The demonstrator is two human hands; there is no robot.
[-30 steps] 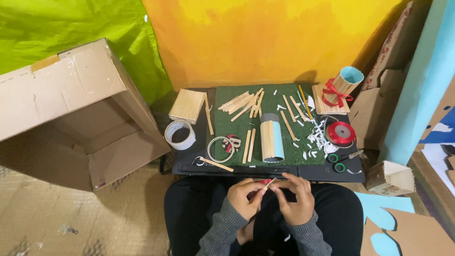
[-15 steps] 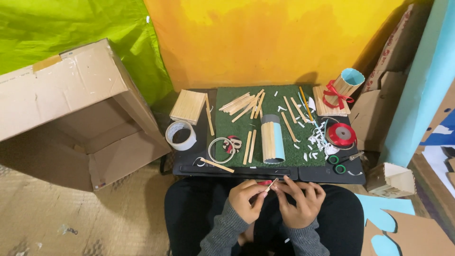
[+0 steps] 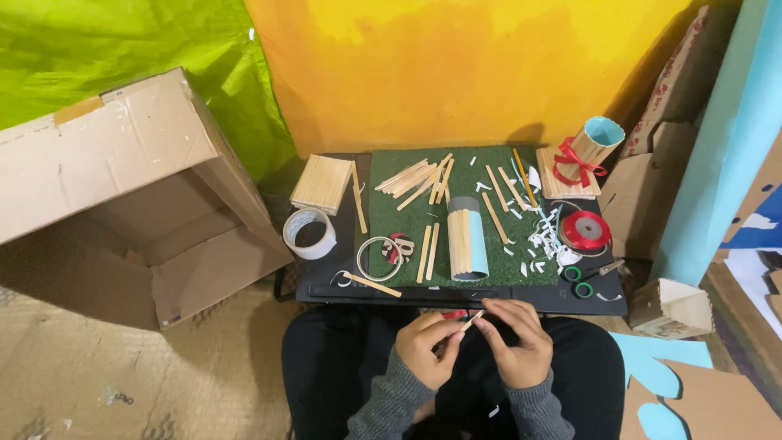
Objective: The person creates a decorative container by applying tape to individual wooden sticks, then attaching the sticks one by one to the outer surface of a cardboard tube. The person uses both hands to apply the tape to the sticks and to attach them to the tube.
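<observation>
Wooden stick (image 3: 473, 319) sits pinched between both hands: left hand (image 3: 429, 348) and right hand (image 3: 516, 342) each grip it, just below the black surface (image 3: 326, 285).

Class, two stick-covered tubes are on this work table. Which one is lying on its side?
The half-covered tube on the green mat lies flat; the finished tube with the red ribbon stands upright at the far right corner.

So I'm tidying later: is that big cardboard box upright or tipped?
Tipped: the cardboard box lies on its side, opening facing the camera, inside looks empty.
</observation>
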